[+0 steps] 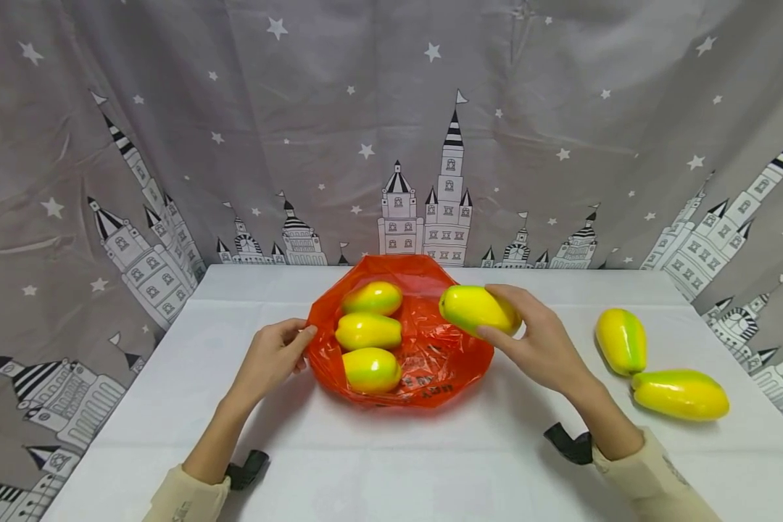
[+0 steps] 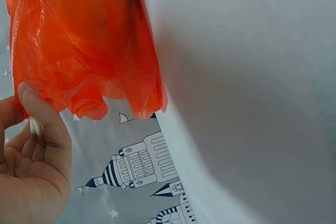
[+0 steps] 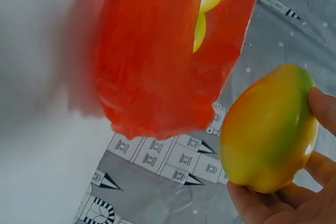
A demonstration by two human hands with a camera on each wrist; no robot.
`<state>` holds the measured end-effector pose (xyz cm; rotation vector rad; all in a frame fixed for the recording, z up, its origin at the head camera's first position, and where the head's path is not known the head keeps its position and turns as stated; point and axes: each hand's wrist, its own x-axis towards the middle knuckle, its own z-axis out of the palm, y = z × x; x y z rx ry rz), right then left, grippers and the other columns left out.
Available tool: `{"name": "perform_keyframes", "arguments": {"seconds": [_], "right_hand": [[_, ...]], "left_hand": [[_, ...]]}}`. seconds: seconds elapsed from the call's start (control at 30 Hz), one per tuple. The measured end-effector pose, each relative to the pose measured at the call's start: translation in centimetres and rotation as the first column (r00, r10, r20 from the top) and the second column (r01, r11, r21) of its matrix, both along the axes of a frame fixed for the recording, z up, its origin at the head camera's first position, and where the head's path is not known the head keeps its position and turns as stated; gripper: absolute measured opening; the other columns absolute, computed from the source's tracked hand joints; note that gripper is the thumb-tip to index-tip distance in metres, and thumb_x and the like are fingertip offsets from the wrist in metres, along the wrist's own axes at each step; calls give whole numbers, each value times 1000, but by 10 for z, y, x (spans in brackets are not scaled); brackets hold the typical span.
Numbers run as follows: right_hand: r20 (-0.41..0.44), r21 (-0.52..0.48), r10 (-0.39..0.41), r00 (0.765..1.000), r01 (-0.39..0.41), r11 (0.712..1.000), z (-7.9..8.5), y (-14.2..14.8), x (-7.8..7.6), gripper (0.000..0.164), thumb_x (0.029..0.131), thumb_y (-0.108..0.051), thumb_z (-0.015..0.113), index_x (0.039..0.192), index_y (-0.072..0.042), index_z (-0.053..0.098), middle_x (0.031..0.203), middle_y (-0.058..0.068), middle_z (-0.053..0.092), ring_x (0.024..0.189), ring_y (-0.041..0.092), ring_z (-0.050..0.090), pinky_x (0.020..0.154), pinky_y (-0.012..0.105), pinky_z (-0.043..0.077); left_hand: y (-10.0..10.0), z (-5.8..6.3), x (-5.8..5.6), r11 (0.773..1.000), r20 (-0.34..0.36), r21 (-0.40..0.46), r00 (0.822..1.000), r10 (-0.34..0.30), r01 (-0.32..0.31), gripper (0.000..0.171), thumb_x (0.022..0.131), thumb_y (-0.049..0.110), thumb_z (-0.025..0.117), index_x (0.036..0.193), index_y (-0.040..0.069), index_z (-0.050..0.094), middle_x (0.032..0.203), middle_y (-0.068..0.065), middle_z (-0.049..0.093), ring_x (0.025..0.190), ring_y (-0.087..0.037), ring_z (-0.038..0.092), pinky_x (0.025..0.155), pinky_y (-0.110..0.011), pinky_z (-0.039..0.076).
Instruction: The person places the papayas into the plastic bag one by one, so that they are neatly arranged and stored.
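Observation:
A red plastic bag (image 1: 431,362) stands with its mouth spread on the white table, and three yellow-green papayas (image 1: 368,331) lie inside along its left side. At the bag's left rim, my left hand (image 1: 274,360) pinches the plastic between thumb and fingers; the left wrist view shows the bag's edge (image 2: 86,77) in that pinch. My right hand (image 1: 544,344) grips another papaya (image 1: 473,306) by its right end, over the bag's right rim. In the right wrist view this papaya (image 3: 268,129) sits between thumb and fingers, apart from the bag.
Two more papayas lie on the table to the right, one upright in the view (image 1: 621,342) and one sideways (image 1: 681,395), nearly touching. A grey curtain (image 1: 339,109) printed with castles and stars hangs behind the white table (image 1: 431,464).

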<state>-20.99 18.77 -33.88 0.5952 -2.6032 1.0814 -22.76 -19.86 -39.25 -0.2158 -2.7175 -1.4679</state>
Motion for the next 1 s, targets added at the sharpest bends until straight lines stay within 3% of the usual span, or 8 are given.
{"name": "perform_keyframes", "arguments": {"seconds": [0.47,1.0], "right_hand": [[8,3,86,996,-86,996,2,-13,-11,56,88,-19,76,138,-5,54,136,10,56,121,27,53,102,51,41],[69,5,111,991,-111,994,-1,-38,-29,56,86,-21,78,135,-6,57,133,9,59,116,25,55,98,45,45]], "left_hand": [[-1,0,0,1000,2,-13,1000,-6,6,27,100,17,58,115,-5,66,73,-14,63,56,-21,57,51,-28,50],[1,-3,-1,1000,4,-3,1000,-12,12,26,100,19,59,112,-3,67,69,-8,60,55,-20,56,51,-28,50]]}}
